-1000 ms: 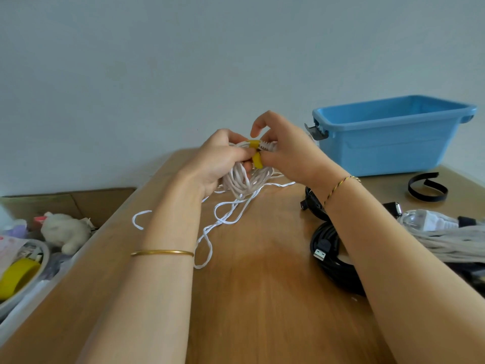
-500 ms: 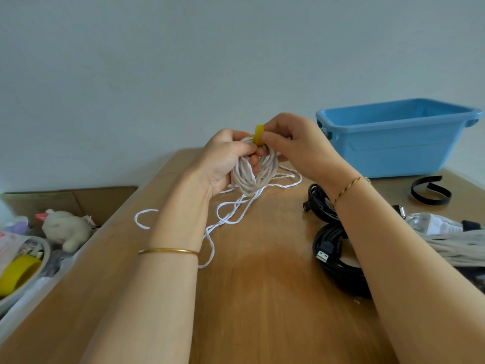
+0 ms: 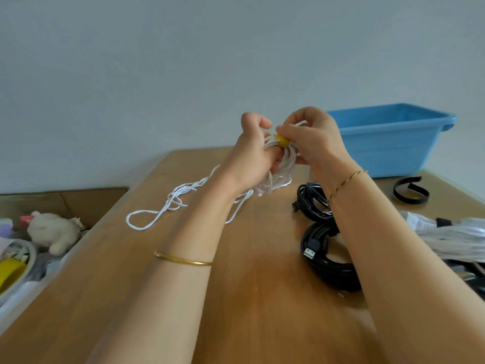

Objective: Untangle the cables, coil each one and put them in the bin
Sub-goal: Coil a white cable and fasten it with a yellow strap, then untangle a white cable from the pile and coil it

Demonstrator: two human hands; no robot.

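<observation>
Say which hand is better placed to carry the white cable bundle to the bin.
Right, likely: the right hand pinches the yellow tie on the white cable bundle and is nearer the blue bin; the left hand grips the bundle farther off.

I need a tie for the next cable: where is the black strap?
In the head view, the black strap lies curled on the table at right, just in front of the blue bin.
</observation>
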